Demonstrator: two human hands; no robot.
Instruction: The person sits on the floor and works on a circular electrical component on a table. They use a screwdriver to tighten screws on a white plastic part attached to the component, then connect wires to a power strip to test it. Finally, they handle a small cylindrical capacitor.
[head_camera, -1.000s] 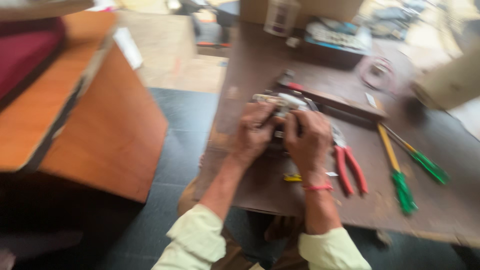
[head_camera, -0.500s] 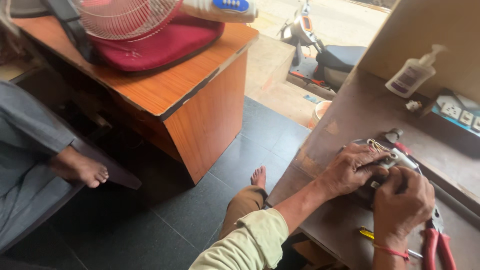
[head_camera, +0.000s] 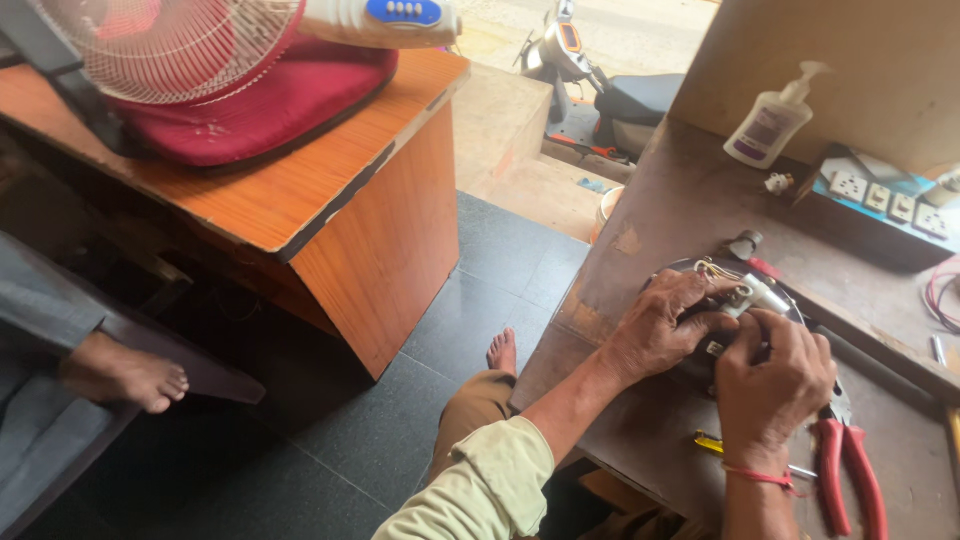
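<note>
Fingers of left hand (head_camera: 668, 335) and right hand (head_camera: 770, 375) curled, gripping round appliance base (head_camera: 700, 365)

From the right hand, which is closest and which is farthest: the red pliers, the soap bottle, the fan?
Measured from the right hand in the head view:
1. Red pliers, just beside the wrist on the workbench, to the right.
2. Soap bottle, at the back of the workbench against the wall.
3. Fan, far to the left, on the wooden desk across the floor.
</note>
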